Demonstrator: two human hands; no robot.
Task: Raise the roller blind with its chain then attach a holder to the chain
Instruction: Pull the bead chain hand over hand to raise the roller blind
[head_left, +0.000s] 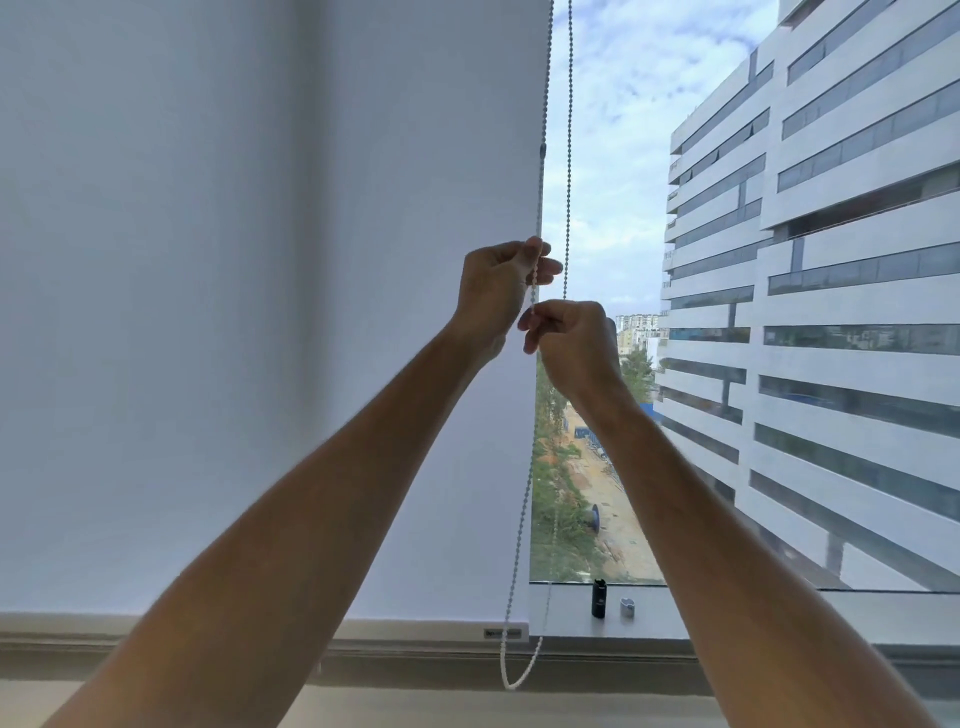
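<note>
A white roller blind (260, 312) covers the left part of the window, its bottom bar (431, 630) down near the sill. A beaded chain (543, 93) hangs in two strands along the blind's right edge and loops below the sill (511, 680). My left hand (498, 291) is pinched on the left strand. Just below it, my right hand (571, 343) is pinched on the same strand. The right strand (569, 156) passes behind my right hand. A small black holder (599, 598) stands on the sill, with a small grey piece (627, 607) beside it.
The window sill (665, 618) runs along the bottom right. Through the glass stands a tall white building (831, 260), with trees and a dirt road far below. A dark ledge (156, 660) runs under the blind.
</note>
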